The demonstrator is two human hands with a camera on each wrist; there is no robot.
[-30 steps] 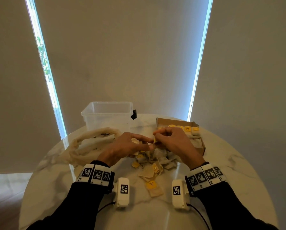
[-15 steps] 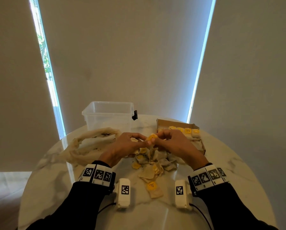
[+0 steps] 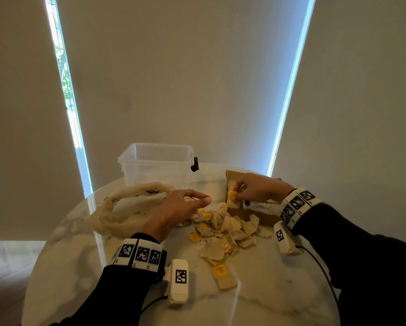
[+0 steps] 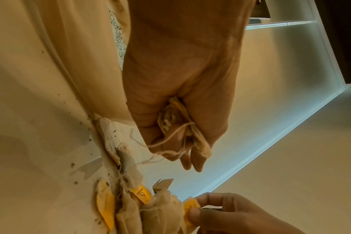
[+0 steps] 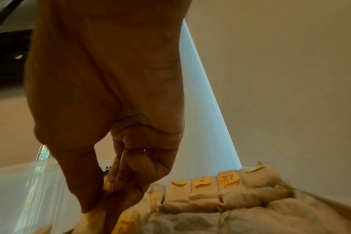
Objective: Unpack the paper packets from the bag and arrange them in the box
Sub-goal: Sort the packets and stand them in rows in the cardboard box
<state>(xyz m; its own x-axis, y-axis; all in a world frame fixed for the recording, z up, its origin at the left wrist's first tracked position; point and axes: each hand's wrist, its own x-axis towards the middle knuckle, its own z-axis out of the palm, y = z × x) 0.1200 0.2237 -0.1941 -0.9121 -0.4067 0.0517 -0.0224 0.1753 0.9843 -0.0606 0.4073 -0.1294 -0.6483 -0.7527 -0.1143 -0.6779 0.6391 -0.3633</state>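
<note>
My right hand (image 3: 256, 190) pinches a yellow-tagged packet (image 3: 232, 196) at the near left corner of the box (image 3: 251, 214). My left hand (image 3: 176, 211) clutches a crumpled packet (image 4: 170, 117) over the pile (image 3: 225, 229) on the counter (image 3: 267, 290), beside the bag (image 3: 129, 205).

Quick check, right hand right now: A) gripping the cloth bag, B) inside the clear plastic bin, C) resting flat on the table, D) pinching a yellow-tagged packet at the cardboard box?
D: the right hand pinches a yellow-tagged packet at the near-left corner of the cardboard box, where other packets already stand in a row.
</note>
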